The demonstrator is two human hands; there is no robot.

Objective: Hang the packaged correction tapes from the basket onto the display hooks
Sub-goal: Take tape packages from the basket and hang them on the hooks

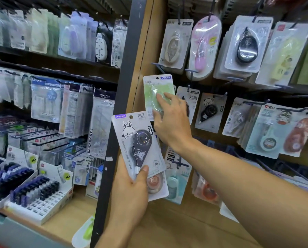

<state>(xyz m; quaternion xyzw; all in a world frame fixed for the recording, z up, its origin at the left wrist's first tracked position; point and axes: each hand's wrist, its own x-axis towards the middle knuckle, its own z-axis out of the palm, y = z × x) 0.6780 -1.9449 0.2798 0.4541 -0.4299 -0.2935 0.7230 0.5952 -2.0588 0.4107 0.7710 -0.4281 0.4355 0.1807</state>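
The wooden pegboard display (167,230) carries rows of hooks. The right hand (171,126) pinches a green correction tape pack (156,90) near its left edge, while the left hand (130,190) grips a rabbit-print pack (140,145) stacked on another. To hang the green pack well, line its punched hole (157,78) squarely with a free hook tip, then slide it back.

Two bare forearms, no sleeves showing; left grip (130,185), right grip (169,122), short trimmed nails
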